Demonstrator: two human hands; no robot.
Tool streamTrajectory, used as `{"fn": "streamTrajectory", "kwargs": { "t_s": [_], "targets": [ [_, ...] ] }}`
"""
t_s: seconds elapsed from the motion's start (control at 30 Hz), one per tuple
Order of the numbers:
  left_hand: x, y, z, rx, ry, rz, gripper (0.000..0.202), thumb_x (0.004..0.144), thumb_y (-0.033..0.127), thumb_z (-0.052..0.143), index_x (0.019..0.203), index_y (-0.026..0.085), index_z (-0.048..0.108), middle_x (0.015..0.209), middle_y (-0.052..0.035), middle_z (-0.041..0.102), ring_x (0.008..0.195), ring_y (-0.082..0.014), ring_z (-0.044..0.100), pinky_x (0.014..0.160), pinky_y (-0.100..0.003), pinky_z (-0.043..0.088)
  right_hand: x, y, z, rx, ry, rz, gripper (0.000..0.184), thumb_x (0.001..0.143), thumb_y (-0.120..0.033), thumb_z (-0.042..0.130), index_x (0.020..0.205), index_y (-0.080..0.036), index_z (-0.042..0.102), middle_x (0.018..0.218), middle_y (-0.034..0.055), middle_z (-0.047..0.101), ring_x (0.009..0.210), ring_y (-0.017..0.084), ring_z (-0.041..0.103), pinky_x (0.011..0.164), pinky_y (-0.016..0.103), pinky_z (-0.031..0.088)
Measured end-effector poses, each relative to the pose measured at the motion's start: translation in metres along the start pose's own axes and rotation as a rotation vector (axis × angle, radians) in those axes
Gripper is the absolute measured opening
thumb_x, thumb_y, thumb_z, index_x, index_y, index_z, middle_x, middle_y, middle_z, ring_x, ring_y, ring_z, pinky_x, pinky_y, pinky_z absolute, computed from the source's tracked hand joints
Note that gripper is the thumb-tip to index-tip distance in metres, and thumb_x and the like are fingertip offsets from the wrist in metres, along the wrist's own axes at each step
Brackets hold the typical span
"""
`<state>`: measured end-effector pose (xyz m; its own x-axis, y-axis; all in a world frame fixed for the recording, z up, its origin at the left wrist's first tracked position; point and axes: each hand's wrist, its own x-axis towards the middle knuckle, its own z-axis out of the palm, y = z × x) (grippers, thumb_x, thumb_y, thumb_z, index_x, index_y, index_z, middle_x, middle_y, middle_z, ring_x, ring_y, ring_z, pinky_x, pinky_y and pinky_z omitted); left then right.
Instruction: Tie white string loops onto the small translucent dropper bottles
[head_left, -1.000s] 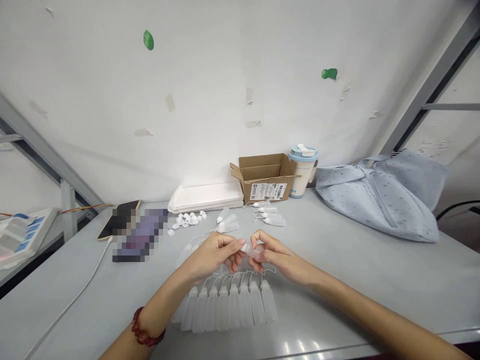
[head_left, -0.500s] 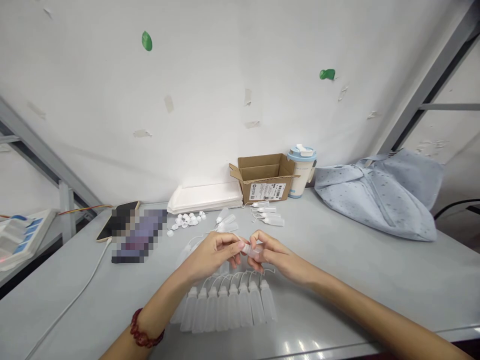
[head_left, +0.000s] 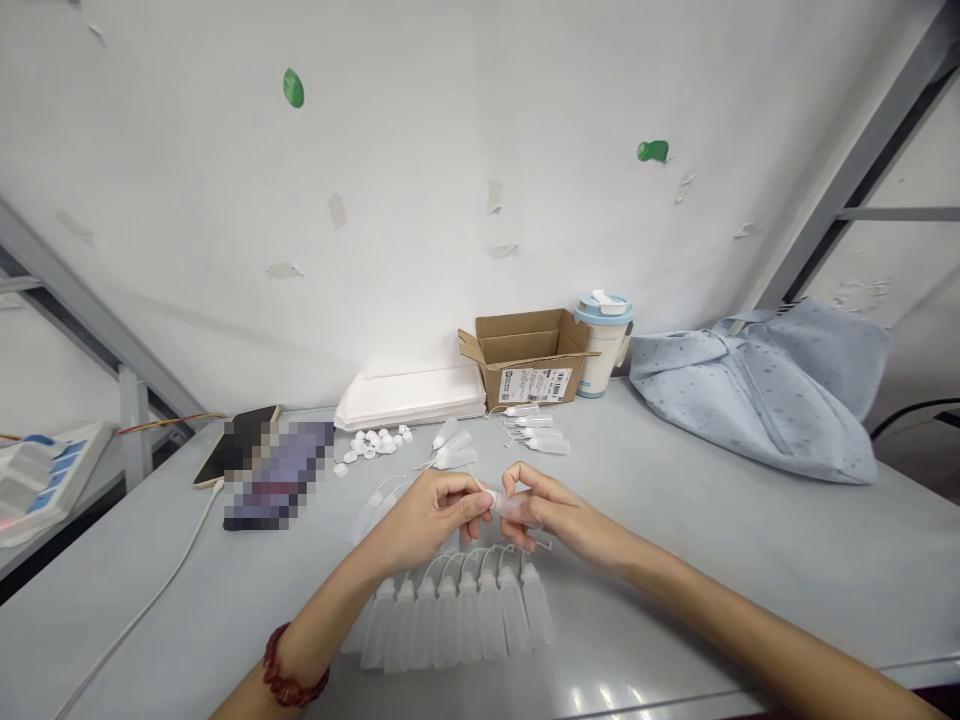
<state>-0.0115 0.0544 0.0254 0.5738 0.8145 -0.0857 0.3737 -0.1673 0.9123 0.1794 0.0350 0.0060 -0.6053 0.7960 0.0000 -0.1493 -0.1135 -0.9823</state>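
Both hands meet above the grey table (head_left: 712,560). My right hand (head_left: 551,515) grips a small translucent squeeze bottle (head_left: 516,508) lying sideways. My left hand (head_left: 431,512), with a red bead bracelet on its wrist, pinches the white cap (head_left: 488,497) at the bottle's neck. Just below the hands lies a row of several capped translucent bottles (head_left: 457,620), side by side. Beyond the hands lie loose white caps (head_left: 373,443), a few uncapped bottles (head_left: 454,447) and a few capped ones (head_left: 536,430).
A small open cardboard box (head_left: 529,355) and a blue-lidded cup (head_left: 604,340) stand by the wall. A white tray stack (head_left: 411,396) lies left of the box. A pale blue cloth bag (head_left: 757,395) fills the right. A phone (head_left: 234,450) with a white cable (head_left: 135,610) lies at left.
The hands have stayed together on the bottle and cap, shifting only slightly lower in view. Nothing else on the table has moved.
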Motion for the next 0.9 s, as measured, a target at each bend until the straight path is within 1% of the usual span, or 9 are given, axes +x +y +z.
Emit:
{"fn": "streamTrajectory", "kwargs": {
  "t_s": [0.17,0.33,0.43,0.5,0.63,0.7,0.77,0.9],
  "targets": [
    [0.0012,-0.0026,0.0026,0.009,0.011,0.029,0.034,0.086,0.042,0.047,0.072,0.014,0.06,0.059,0.0003,0.057,0.058,-0.0122,0.054,0.06,-0.022,0.041,0.0001,0.003,-0.0033,0.038,-0.016,0.001,0.01,0.081,-0.024,0.044,0.085,-0.021,0.034,0.06,-0.0058,0.051,0.054,0.009,0.04,0.06,0.026,0.028],
    [0.0018,-0.004,0.0035,0.012,0.011,0.022,0.036,0.085,0.044,0.047,0.069,0.014,0.059,0.065,-0.0011,0.06,0.058,-0.0121,0.055,0.059,-0.022,0.042,0.0006,0.0017,-0.002,0.031,-0.006,0.018,0.017,0.082,-0.031,0.048,0.085,-0.022,0.033,0.06,-0.0058,0.052,0.053,0.009,0.041,0.058,0.025,0.028],
    [0.0009,-0.0018,0.0032,0.031,0.035,0.025,0.036,0.084,0.044,0.048,0.068,0.015,0.06,0.063,-0.0006,0.06,0.058,-0.0122,0.055,0.058,-0.022,0.042,0.0009,0.0011,-0.0022,-0.022,0.019,0.019,0.025,0.081,-0.038,0.052,0.084,-0.022,0.033,0.058,-0.0073,0.049,0.051,0.009,0.039,0.056,0.025,0.028],
    [0.0006,-0.0003,0.003,0.034,0.063,0.018,0.035,0.084,0.043,0.049,0.067,0.015,0.059,0.06,0.0002,0.058,0.057,-0.0122,0.055,0.057,-0.022,0.042,0.0013,0.0022,-0.0036,-0.072,0.049,0.014,0.029,0.08,-0.04,0.056,0.085,-0.022,0.033,0.061,-0.0072,0.047,0.052,0.009,0.039,0.056,0.025,0.028],
    [0.0016,0.0,0.0026,0.029,0.134,-0.006,0.034,0.083,0.041,0.05,0.063,0.016,0.058,0.057,0.0009,0.058,0.056,-0.0126,0.055,0.056,-0.022,0.042,0.0029,0.0061,-0.0064,-0.179,0.135,-0.01,0.031,0.08,-0.043,0.056,0.091,-0.022,0.037,0.063,-0.0066,0.044,0.056,0.01,0.04,0.056,0.025,0.031],
    [0.0025,-0.0008,0.0025,0.029,0.153,-0.013,0.034,0.082,0.041,0.051,0.06,0.016,0.058,0.055,0.001,0.058,0.055,-0.0128,0.055,0.056,-0.022,0.042,0.0036,0.0074,-0.0066,-0.205,0.152,-0.032,0.031,0.082,-0.045,0.055,0.093,-0.022,0.037,0.063,-0.0062,0.044,0.057,0.011,0.041,0.057,0.025,0.033],
    [0.0028,-0.0011,0.0023,0.029,0.149,-0.015,0.034,0.082,0.041,0.052,0.06,0.015,0.058,0.055,0.0009,0.058,0.055,-0.0128,0.055,0.056,-0.022,0.042,0.0038,0.0079,-0.0063,-0.209,0.157,-0.047,0.031,0.083,-0.047,0.053,0.093,-0.021,0.038,0.065,-0.0053,0.046,0.058,0.011,0.042,0.058,0.026,0.034],
    [0.0014,0.0005,0.0017,0.045,0.122,-0.008,0.032,0.082,0.041,0.052,0.067,0.015,0.063,0.06,-0.0001,0.06,0.057,-0.013,0.055,0.056,-0.022,0.042,0.0031,0.0084,-0.0069,-0.198,0.152,-0.03,0.031,0.085,-0.048,0.05,0.094,-0.02,0.04,0.065,-0.0048,0.047,0.055,0.01,0.042,0.055,0.025,0.032]
  ]
}}
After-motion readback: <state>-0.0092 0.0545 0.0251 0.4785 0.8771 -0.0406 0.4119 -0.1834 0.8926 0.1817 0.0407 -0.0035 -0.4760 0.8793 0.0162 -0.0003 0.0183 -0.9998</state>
